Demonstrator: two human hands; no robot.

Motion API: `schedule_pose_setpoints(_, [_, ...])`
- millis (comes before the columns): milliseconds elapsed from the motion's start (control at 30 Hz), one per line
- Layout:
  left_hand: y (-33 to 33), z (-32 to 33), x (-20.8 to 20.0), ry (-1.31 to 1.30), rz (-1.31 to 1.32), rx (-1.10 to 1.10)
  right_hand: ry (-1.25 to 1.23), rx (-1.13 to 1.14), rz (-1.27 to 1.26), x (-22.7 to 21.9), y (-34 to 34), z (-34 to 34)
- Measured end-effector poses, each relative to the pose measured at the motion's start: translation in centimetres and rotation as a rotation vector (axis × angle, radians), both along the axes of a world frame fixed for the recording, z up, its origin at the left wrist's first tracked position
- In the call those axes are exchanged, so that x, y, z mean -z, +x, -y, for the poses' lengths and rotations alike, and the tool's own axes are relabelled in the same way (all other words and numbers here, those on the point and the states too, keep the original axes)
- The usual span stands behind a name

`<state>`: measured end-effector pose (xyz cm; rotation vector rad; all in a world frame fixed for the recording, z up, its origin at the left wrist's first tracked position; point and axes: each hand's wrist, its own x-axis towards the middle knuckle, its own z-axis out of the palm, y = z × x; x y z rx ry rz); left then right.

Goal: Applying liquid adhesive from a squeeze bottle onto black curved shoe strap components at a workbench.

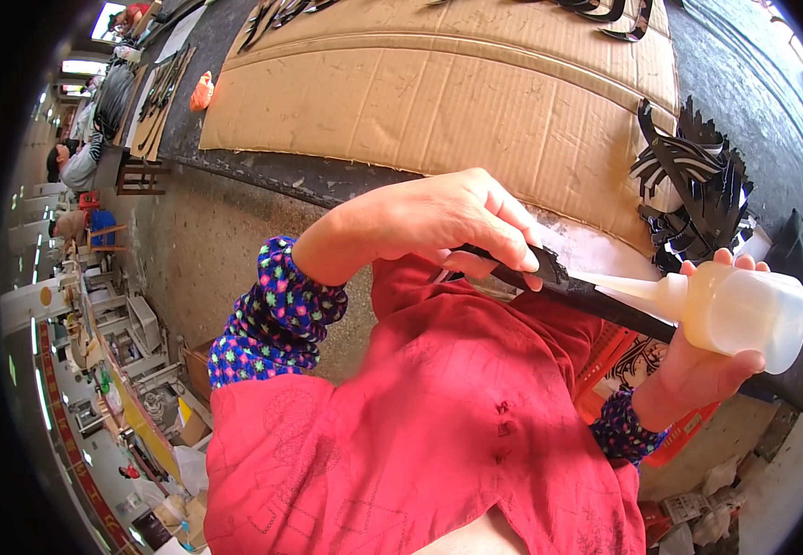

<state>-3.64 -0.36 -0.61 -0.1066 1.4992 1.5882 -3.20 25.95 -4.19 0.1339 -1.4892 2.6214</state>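
My left hand (461, 227) is closed, thumb and fingers pinching a black strip (628, 314). The strip slants down to the right in front of my red garment, its far end passing behind the bottle. Fingers of my right hand (706, 365) wrap round a translucent squeeze bottle (757, 314) with pale liquid inside. The bottle lies tilted on its side, and its tapered nozzle (619, 285) points left at the strip near my left fingertips. Whether the tip touches the strip I cannot tell.
A cardboard sheet (401, 102) covers much of the dark table before me. Bundled black strips (697, 180) lie at its right, more curved strips (623, 18) along its far edge. A small orange bundle (202, 92) sits left. A red crate (605, 365) stands below; people work at far left.
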Motion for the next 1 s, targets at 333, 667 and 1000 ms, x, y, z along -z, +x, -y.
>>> schedule_pose_setpoints(333, [0.1, 0.7, 0.6, 0.056, 0.017, -0.024, -0.041, -0.068, -0.034, 0.1, 0.0, 0.3])
schedule_pose_setpoints(667, [0.1, 1.9, 0.7, 0.080, -0.007, -0.036, -0.068, -0.063, 0.061, 0.3, 0.0, 0.2])
schedule_pose_setpoints(1000, [-6.8, 4.1, -0.1, 0.110, -0.261, -0.433, -0.143, 0.108, -0.028, 2.7, -1.6, -5.8])
